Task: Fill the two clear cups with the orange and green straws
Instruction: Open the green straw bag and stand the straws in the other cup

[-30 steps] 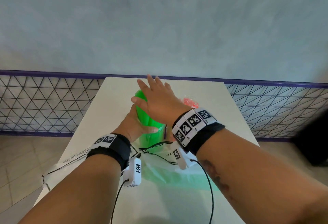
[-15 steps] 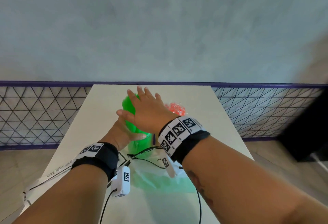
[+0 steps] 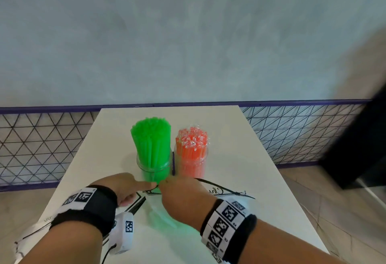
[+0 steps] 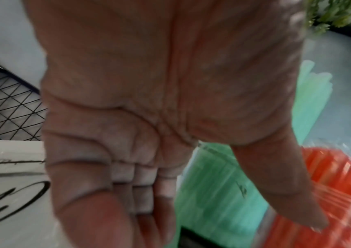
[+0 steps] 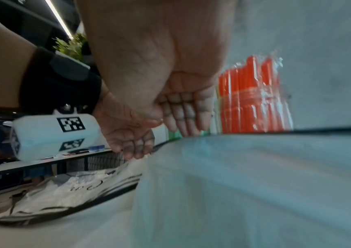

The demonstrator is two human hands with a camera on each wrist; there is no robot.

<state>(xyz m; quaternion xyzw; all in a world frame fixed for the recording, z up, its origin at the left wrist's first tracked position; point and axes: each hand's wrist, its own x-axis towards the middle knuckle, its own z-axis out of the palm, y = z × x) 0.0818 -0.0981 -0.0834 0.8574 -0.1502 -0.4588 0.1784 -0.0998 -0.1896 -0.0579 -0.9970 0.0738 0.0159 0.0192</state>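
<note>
Green straws [image 3: 151, 138] stand upright in a clear cup [image 3: 154, 168] at mid-table. To their right, wrapped orange straws [image 3: 191, 148] fill a second clear cup [image 3: 191, 169] that touches the first. My left hand [image 3: 137, 190] hovers low just in front of the green cup, fingers relaxed, thumb pointing toward it, holding nothing. In the left wrist view the bare palm [image 4: 138, 184] faces the green straws [image 4: 212, 184] and the orange straws [image 4: 329, 176]. My right hand [image 3: 175, 188] sits beside the left with loose, empty fingers [image 5: 183, 117]. Behind them stand the orange straws [image 5: 251, 100].
A crumpled clear plastic bag [image 3: 208, 192] with black script lies on the white table [image 3: 240, 159] under and in front of both hands. A purple-railed wire fence [image 3: 41, 142] runs behind and beside the table. A dark object [image 3: 359, 148] stands at the right.
My right hand has lifted off the top of the green straws and my left hand has let go of the green cup. Both hands have drawn back and down toward me.
</note>
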